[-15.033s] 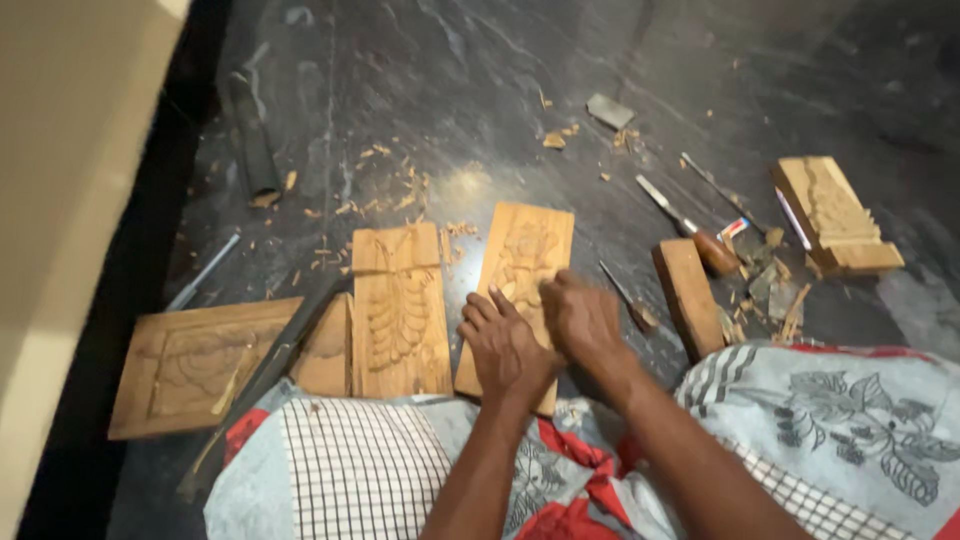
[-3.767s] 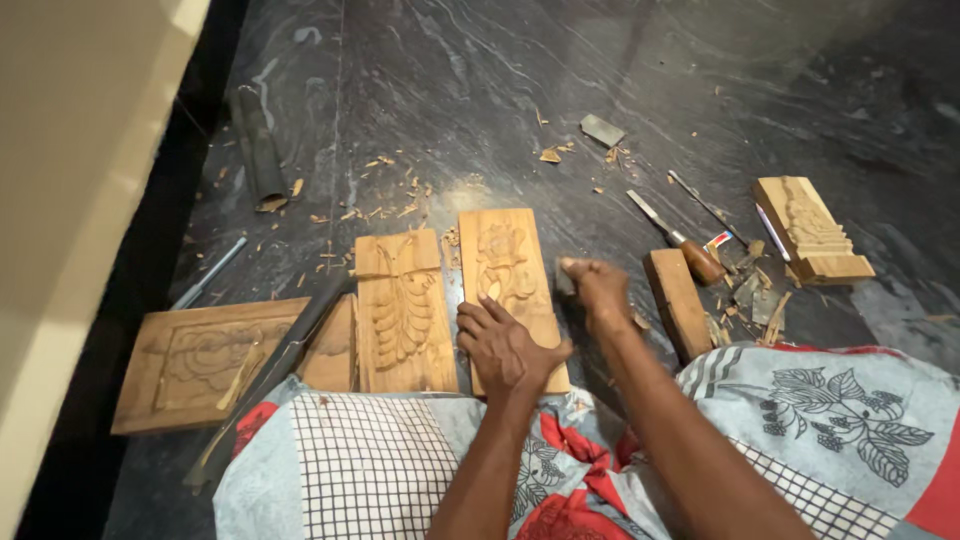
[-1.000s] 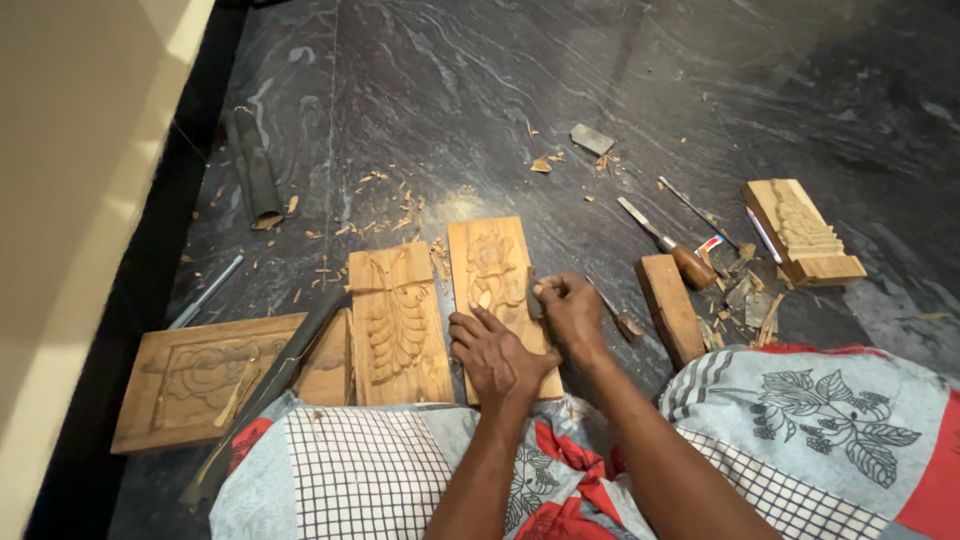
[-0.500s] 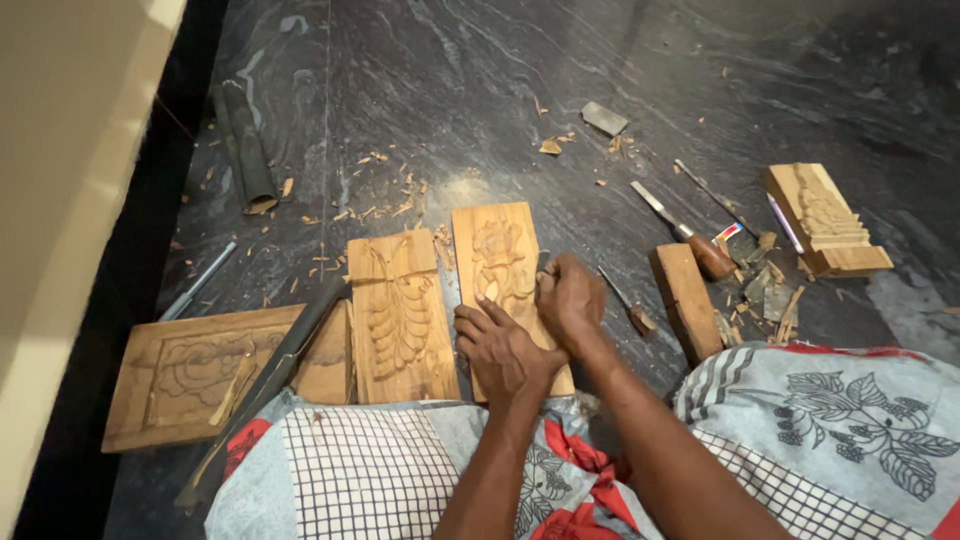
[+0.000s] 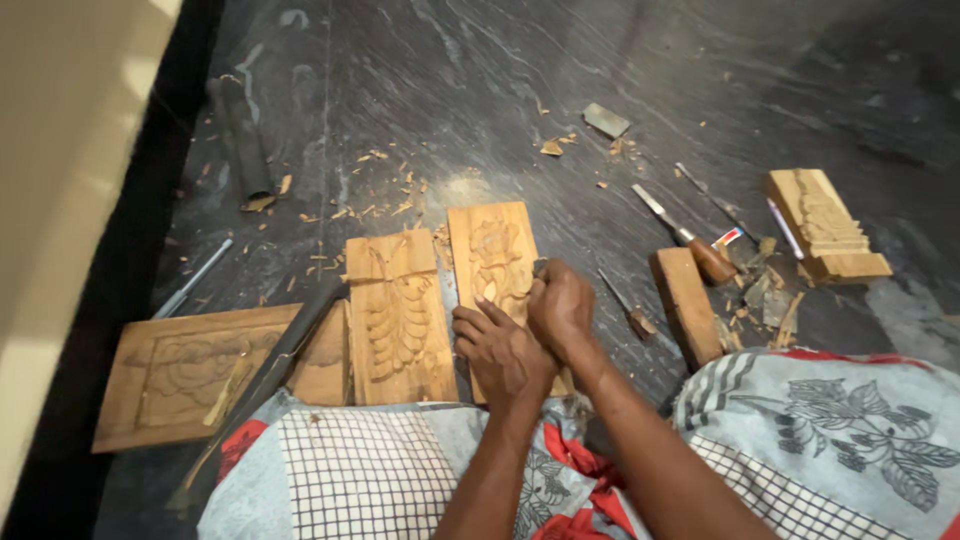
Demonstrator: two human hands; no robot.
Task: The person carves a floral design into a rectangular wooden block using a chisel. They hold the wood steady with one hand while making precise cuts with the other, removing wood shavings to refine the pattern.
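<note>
Head view: person sitting on a dark stone floor [image 5: 620,60], both hands working on a narrow carved wood panel [image 5: 492,255] lying just ahead of the knees. Left hand [image 5: 497,345] is lying flat with fingers spread, pressing down on the near end of the panel. Right hand [image 5: 560,305] is curling closed around a tool handle; the tool itself is mostly hidden, probably a small chisel, its tip meeting the panel's right edge.

Progress, as a judgement: relief on the far half of the panel is looking well cut; the near part under the hands is hidden, so the remainder cannot be told.

Just left of the left hand, a second leaf-carved panel [image 5: 400,320]. Further left, a wide framed panel [image 5: 180,375]. Right of the right hand, a plain wood block [image 5: 688,305], a wooden-handled chisel [image 5: 690,238], chips scattered beyond.
</note>
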